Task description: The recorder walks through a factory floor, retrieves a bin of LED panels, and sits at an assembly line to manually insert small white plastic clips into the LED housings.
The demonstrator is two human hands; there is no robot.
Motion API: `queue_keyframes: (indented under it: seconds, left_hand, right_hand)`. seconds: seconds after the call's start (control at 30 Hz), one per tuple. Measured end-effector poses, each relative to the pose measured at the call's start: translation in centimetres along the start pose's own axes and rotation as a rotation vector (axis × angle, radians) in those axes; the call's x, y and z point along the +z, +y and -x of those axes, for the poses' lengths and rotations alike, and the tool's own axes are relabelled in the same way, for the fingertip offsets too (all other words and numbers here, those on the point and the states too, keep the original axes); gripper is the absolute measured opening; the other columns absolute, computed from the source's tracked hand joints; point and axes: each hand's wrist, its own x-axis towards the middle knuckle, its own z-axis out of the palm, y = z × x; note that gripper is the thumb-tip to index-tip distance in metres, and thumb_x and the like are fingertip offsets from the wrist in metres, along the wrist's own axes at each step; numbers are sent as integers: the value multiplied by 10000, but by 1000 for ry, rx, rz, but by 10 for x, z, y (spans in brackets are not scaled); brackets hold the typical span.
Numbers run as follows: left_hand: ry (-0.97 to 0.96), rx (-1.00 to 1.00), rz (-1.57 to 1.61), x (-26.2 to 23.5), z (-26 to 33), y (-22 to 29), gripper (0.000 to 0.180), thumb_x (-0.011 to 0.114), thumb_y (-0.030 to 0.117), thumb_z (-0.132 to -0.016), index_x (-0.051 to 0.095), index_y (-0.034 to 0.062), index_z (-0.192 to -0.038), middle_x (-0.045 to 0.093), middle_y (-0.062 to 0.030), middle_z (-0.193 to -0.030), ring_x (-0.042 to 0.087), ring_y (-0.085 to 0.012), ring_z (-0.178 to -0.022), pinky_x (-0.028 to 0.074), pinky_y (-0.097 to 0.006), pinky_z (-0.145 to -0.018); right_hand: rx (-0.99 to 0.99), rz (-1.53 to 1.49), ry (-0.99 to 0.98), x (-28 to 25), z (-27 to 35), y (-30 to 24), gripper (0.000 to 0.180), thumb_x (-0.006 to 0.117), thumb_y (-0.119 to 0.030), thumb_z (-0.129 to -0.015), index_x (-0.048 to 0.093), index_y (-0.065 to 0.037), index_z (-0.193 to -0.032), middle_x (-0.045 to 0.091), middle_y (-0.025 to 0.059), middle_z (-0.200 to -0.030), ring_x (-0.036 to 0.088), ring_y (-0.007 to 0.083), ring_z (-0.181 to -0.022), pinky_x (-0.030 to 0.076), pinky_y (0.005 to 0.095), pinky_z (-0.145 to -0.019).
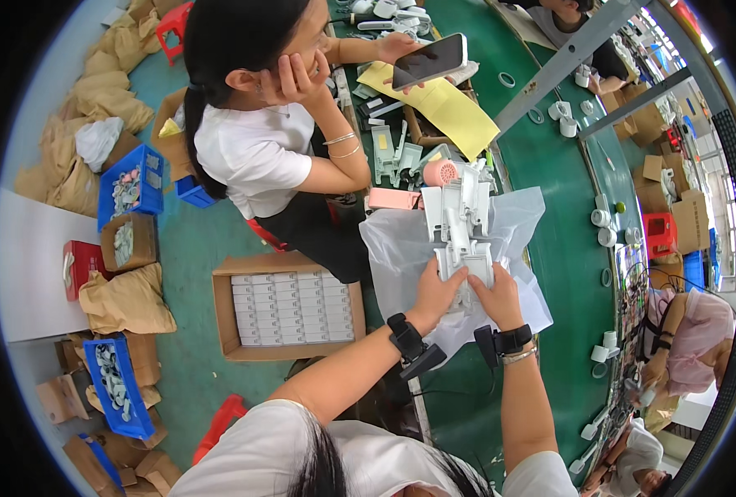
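Both arms reach forward over a translucent plastic liner (521, 224) spread at the edge of the green bench. My left hand (436, 294) is closed on the left side of a white plastic housing (466, 257), thumb on top. From the other side my right hand (499, 296) grips the same piece, and the two thumbs come close together. My fingers underneath are hidden. Beyond it lie more white plastic housings (459, 205), touching or overlapping it. A round pink grille part (440, 172) and a pink box (393, 199) sit just past the liner.
A co-worker (252, 157) sits at the left, holding a phone (430, 62) over yellow sheets (434, 99). A carton (289, 354) of small white boxes stands on the floor. The green belt (563, 273) runs along the right, with white parts (604, 224) at its far side.
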Motion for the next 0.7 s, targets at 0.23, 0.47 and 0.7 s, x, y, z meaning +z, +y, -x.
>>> queue_keyframes:
  seconds: [0.23, 0.47, 0.7]
  left_hand:
    - [-94, -252, 204, -1, 9, 15, 285, 588, 194, -848, 503, 31, -1065, 596, -42, -896, 577, -111, -782, 480, -265, -662]
    - [-298, -494, 450, -16, -2, 55, 261, 553, 247, -873, 497, 104, -1084, 591, -3, -924, 593, -98, -781, 485, -247, -614]
    - [-298, -423, 272, -8, -12, 78, 253, 553, 245, -872, 497, 113, -1080, 589, 7, -925, 588, -98, -757, 474, -263, -585]
  right_hand:
    - [-78, 44, 103, 3, 14, -1, 301, 685, -203, -719, 571, 8, -902, 591, 194, -848, 561, 360, -829, 440, 409, -713]
    - [-35, -133, 4, -14, -5, -22, 407, 694, -243, -712, 557, 21, -990, 578, 191, -925, 557, 346, -870, 442, 369, -749]
    - [19, -491, -162, -31, -21, -18, 446, 689, -193, -728, 525, 25, -1080, 602, 119, -958, 562, 186, -883, 441, 305, -773]
